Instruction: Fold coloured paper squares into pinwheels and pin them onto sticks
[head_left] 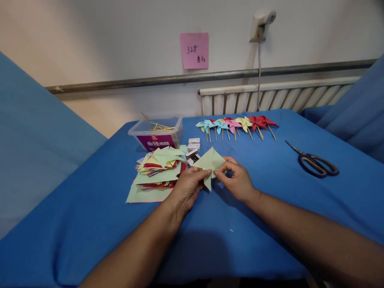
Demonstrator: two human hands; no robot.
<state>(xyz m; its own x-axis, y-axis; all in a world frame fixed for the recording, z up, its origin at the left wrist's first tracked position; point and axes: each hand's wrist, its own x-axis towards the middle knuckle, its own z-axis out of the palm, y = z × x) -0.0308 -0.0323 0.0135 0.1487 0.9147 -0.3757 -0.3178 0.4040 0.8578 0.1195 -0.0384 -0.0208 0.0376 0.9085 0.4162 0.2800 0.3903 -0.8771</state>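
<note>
A pale green paper square with slit corners (211,159) is held up above the blue table, between both hands. My left hand (190,185) grips its lower left side, with the thumb pressed near the middle. My right hand (235,178) pinches the paper at its right side, thumb and forefinger close to the centre. Whether a small pin sits between the fingers I cannot tell. Just behind my left hand are small white boxes (193,146), one of them open with dark bits inside. To the left lies a pile of cut coloured paper (160,168).
A clear plastic tub (178,130) with thin wooden sticks stands at the back left. Finished paper pinwheels (232,125) lie in a row along the back. Black-handled scissors (315,163) rest on the blue cloth (264,240) at right. A pink note (195,51) hangs on the wall.
</note>
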